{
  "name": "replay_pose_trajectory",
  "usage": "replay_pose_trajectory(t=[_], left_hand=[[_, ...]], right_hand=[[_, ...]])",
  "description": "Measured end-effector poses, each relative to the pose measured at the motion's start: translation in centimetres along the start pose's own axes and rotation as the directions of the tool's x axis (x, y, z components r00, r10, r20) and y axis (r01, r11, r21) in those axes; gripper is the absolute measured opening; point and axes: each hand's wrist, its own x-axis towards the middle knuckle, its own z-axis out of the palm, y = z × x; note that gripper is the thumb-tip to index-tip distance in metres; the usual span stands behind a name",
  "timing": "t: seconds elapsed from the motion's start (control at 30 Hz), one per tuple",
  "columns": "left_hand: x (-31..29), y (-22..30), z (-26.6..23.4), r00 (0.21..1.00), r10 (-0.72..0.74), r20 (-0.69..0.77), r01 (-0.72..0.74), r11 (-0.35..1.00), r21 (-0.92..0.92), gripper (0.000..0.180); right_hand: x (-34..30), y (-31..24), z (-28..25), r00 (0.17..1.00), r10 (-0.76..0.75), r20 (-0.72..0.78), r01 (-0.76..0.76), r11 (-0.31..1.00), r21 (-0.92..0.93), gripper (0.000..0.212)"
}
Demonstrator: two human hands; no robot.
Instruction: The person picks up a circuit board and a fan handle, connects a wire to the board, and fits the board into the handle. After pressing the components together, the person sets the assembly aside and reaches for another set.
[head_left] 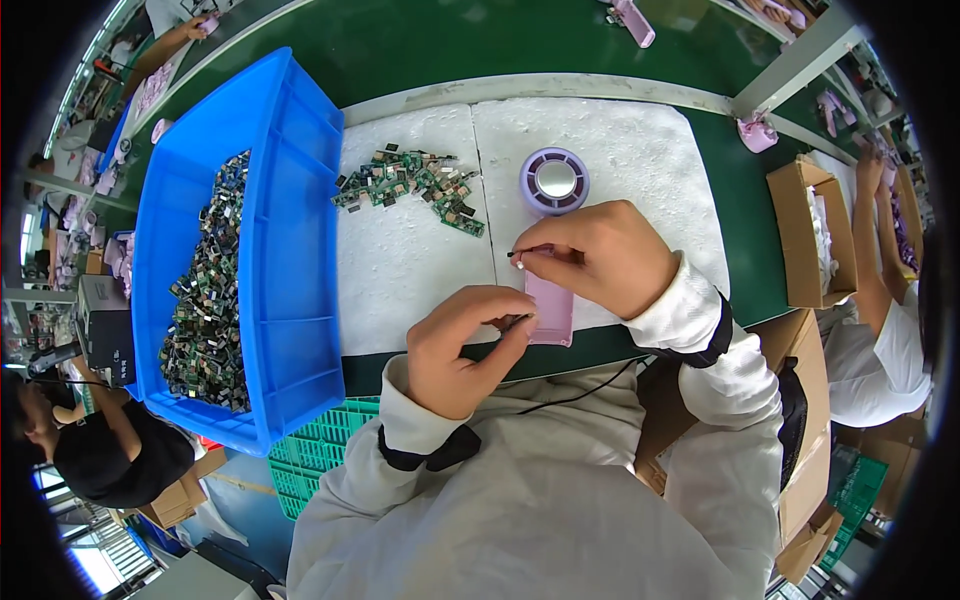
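My left hand (465, 345) is closed in a pinch at the lower end of a pink plastic casing (553, 315), with a small dark piece showing at its fingertips. Its kind is too small to tell. Over the casing's upper end, the thumb and finger of my right hand (605, 262) pinch a small black piece with a white tip. Both hands partly cover the casing, which lies at the near edge of the white foam sheets (430, 280). Just beyond my right hand sits a round purple fan head (555, 182) with a silver centre.
Green circuit boards (412, 187) lie heaped on the foam. At left stands a tilted blue bin (292, 250) of many more boards. A cardboard box (815, 235) is at right. Beyond a pale rail (560, 92), a pink part (633, 22) rests on green surface. People work at both sides.
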Motion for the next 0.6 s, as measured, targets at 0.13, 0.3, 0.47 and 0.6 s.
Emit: replay_pose_trajectory(t=[0.13, 0.3, 0.47, 0.6], left_hand=[[-0.2, -0.1, 0.1, 0.98, -0.166, -0.107, 0.143, 0.971, -0.193, 0.024], [-0.2, -0.4, 0.0, 0.952, -0.269, -0.146, 0.206, 0.915, -0.347, 0.025], [0.3, -0.4, 0.0, 0.965, -0.242, -0.103, 0.186, 0.905, -0.382, 0.028], [0.2, -0.7, -0.5, 0.961, -0.274, -0.028, 0.244, 0.896, -0.372, 0.032]], right_hand=[[-0.4, -0.2, -0.2, 1.0, 0.0, -0.021, 0.001, 0.999, 0.044, 0.012], [-1.6, -1.5, 0.1, 0.99, 0.138, 0.008, -0.136, 0.96, 0.245, 0.012], [-2.0, -2.4, 0.8, 0.97, 0.239, -0.046, -0.205, 0.905, 0.372, 0.012], [-2.1, -2.3, 0.6, 0.981, 0.188, -0.048, -0.159, 0.923, 0.35, 0.011]])
